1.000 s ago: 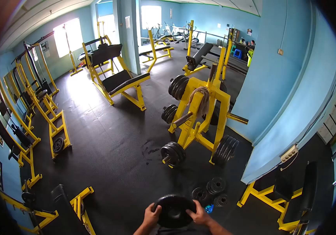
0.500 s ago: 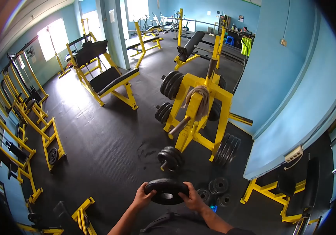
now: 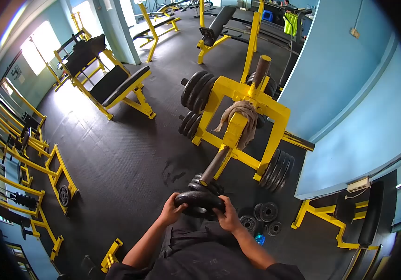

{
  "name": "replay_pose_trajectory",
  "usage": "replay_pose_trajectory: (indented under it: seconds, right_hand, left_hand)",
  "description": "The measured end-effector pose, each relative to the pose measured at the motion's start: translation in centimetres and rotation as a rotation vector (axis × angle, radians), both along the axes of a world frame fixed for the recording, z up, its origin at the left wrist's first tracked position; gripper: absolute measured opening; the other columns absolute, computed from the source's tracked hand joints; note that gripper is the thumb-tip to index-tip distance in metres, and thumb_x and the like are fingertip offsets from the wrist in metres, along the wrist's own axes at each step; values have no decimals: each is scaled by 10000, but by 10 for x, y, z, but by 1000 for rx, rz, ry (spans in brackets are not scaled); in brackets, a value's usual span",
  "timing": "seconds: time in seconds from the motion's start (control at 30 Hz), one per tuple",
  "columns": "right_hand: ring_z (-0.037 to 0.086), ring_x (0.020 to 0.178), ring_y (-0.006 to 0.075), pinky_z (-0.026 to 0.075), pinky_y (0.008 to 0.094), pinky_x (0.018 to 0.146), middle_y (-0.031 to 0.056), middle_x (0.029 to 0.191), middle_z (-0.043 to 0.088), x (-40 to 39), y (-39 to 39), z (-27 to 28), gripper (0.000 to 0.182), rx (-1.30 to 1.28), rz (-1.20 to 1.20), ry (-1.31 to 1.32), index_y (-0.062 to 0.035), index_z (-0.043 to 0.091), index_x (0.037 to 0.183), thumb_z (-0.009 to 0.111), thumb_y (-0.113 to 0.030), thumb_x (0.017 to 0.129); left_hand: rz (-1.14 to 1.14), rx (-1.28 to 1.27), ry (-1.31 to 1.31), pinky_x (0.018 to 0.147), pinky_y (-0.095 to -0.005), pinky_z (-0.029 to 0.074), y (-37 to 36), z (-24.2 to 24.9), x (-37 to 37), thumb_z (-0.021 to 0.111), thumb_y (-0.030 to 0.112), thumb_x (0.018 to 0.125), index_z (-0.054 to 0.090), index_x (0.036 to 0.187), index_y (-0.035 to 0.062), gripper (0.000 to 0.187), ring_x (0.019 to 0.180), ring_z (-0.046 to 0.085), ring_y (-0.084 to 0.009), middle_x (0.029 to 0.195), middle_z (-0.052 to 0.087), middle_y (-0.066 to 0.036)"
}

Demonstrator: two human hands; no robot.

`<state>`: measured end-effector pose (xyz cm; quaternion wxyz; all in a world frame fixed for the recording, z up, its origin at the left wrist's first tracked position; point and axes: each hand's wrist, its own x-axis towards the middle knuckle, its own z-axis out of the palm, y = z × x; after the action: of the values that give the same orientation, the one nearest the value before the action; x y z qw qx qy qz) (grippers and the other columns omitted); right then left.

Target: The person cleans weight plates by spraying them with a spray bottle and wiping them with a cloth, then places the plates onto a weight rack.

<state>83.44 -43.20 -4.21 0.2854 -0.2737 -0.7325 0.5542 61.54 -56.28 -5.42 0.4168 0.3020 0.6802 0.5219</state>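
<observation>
A black weight plate (image 3: 198, 199) is held in front of my body, tilted, with its near side facing me. My left hand (image 3: 172, 209) grips its left edge, thumb over the near face. The right edge is wrapped by my right hand (image 3: 228, 216). Just beyond the plate, the bare metal peg (image 3: 216, 166) of a yellow plate rack (image 3: 274, 122) points toward me, its end close over the plate in this view. Black plates (image 3: 203, 181) on a low peg show partly behind the held one. A brown cloth (image 3: 241, 116) drapes over the rack's arm.
Several small plates (image 3: 268, 212) lie on the floor right of my legs, beside a blue object (image 3: 259, 239). More plates (image 3: 277, 170) hang on the rack's right side. A yellow bench frame (image 3: 327, 218) stands at the right wall, a padded machine (image 3: 109, 86) at the left.
I have come closer to the rack, and its peg now reaches nearly to the plate. The plate has risen slightly and tilted in my hands; both hands still grip it.
</observation>
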Motion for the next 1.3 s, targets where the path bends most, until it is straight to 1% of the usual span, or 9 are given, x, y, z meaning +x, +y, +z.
replay_pose_trajectory:
  seconds: [0.17, 0.23, 0.37, 0.43, 0.57, 0.8, 0.97, 1.07, 1.3]
  right_hand:
    - [613, 991, 307, 475, 361, 859, 182, 1072, 593, -29, 14, -17, 412, -62, -108, -12, -50, 459, 1247, 664, -43, 890]
    - [568, 954, 194, 460, 303, 877, 113, 1045, 563, -39, 16, -19, 418, 0, -175, -46, -54, 442, 1265, 646, -10, 903]
    - [566, 962, 200, 459, 312, 879, 114, 1048, 561, -50, 20, -21, 403, 72, -279, -122, -44, 447, 1258, 655, -52, 912]
    - [606, 1009, 323, 471, 380, 879, 201, 1076, 589, -53, 20, -19, 402, 9, -315, -118, -32, 459, 1248, 663, -138, 918]
    - [602, 1012, 321, 471, 388, 880, 203, 1084, 587, -55, 15, -29, 408, -28, -399, -184, -9, 473, 1241, 664, -172, 921]
    - [594, 985, 307, 473, 366, 854, 189, 1088, 572, -67, 13, -22, 397, -12, -486, -210, -1, 480, 1231, 660, -177, 924]
    - [584, 914, 273, 471, 346, 817, 165, 1041, 565, -68, 16, -26, 360, -21, -508, -232, -12, 490, 1213, 655, -158, 928]
    - [591, 906, 264, 473, 345, 816, 157, 1041, 568, -67, 21, -30, 346, -35, -516, -243, -18, 497, 1207, 655, -151, 929]
    - [598, 974, 288, 472, 356, 842, 148, 1054, 576, -73, 41, -27, 316, -36, -556, -267, -40, 508, 1206, 636, -156, 941]
  left_hand:
    - [-110, -49, 87, 817, -315, 494, 38, -9, -41, 729, 159, 872, 533, 1150, 17, 369, 921, 591, -148, 973, 621, -64]
    - [-134, -32, 47, 812, -314, 494, 52, -12, -54, 739, 174, 868, 532, 1154, 14, 388, 914, 591, -147, 976, 627, -72]
    - [-222, -21, -36, 812, -308, 496, 80, -16, -68, 748, 199, 865, 533, 1145, 14, 399, 905, 594, -143, 970, 630, -81]
    - [-282, -39, -36, 817, -306, 492, 89, -17, -76, 750, 205, 865, 531, 1144, 14, 403, 900, 595, -148, 964, 629, -84]
    - [-371, 2, 18, 841, -320, 493, 101, -49, -87, 762, 226, 852, 528, 1165, 13, 446, 947, 603, -177, 1005, 632, -114]
    - [-461, 69, -65, 857, -351, 493, 126, -53, -100, 795, 243, 814, 513, 1170, 11, 510, 973, 612, -219, 1057, 622, -146]
    - [-543, 195, 109, 843, -360, 491, 139, -70, -105, 821, 273, 772, 506, 1169, 24, 565, 956, 607, -240, 1029, 608, -134]
    - [-558, 208, 18, 839, -363, 485, 150, -61, -105, 830, 265, 756, 513, 1155, 27, 562, 937, 601, -263, 1014, 602, -139]
    - [-570, 207, 95, 841, -366, 466, 170, -67, -105, 837, 243, 742, 520, 1128, 26, 544, 949, 575, -287, 1018, 587, -142]
